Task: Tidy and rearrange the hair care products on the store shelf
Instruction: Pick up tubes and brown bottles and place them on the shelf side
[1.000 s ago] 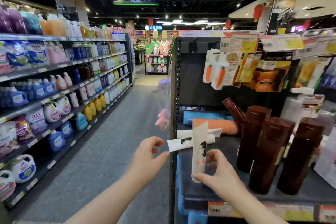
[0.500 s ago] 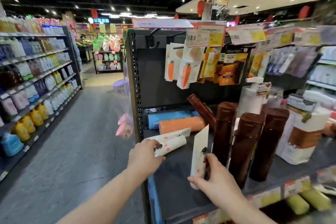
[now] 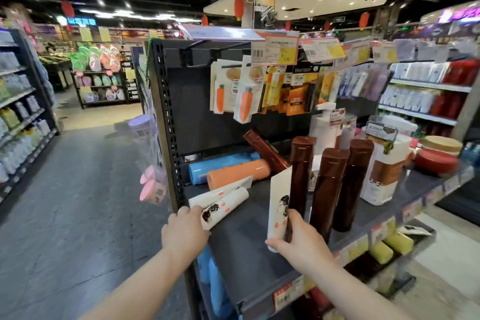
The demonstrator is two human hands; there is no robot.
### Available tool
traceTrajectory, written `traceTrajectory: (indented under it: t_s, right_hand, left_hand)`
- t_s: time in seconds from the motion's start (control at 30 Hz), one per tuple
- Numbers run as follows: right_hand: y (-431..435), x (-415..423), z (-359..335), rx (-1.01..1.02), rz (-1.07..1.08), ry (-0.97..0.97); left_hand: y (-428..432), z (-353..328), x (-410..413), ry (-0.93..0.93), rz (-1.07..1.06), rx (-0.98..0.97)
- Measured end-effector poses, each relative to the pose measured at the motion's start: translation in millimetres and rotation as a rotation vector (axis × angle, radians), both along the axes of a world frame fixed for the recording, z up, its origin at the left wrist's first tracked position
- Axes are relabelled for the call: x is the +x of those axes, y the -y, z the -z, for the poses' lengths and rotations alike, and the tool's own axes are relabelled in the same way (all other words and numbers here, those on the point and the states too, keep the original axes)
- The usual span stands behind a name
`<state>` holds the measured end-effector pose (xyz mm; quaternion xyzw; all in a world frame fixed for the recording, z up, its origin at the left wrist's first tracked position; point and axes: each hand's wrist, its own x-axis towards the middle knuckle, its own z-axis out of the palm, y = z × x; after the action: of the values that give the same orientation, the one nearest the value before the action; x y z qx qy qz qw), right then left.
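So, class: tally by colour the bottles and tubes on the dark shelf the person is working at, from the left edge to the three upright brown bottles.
White tubes: 3
Brown bottles: 4
Blue bottle: 1
Orange bottle: 1
Total: 9

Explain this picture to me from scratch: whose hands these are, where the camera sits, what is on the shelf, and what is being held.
There is no machine here. A person wears one wide-angle camera on the head, looking forward and down, so both bare arms reach in from below. The scene is a shop aisle with a dark metal shelf. The right hand holds a white tube upright by its lower end. The left hand rests on the end of a white tube lying flat; a second one seems to lie behind it. Further back lie an orange bottle and a blue bottle. Three tall brown bottles stand upright, and another leans behind them.
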<state>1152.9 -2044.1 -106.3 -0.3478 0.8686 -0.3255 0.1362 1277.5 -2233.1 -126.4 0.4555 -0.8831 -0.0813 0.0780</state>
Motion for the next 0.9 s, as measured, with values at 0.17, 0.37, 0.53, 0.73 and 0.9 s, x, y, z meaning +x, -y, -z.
traceTrajectory:
  t_s: [0.17, 0.37, 0.53, 0.73, 0.9]
  right_hand:
    - [-3, 4, -4, 0.061, 0.033, -0.017]
    - [-8, 14, -9, 0.021, 0.095, -0.002]
    - [-26, 33, -24, -0.056, 0.155, -0.143]
    - [-25, 79, -48, -0.173, -0.193, -0.314]
    - [5, 102, -54, -0.098, -0.388, -0.466]
  left_hand:
    - [-3, -3, 6, -0.103, 0.052, 0.154]
    - [-4, -6, 19, -0.29, 0.109, 0.222]
    - [-4, -19, 42, -0.34, 0.19, 0.17]
    - [-18, -49, 87, -0.371, 0.327, 0.105]
    - [-37, -80, 127, -0.359, 0.531, 0.022]
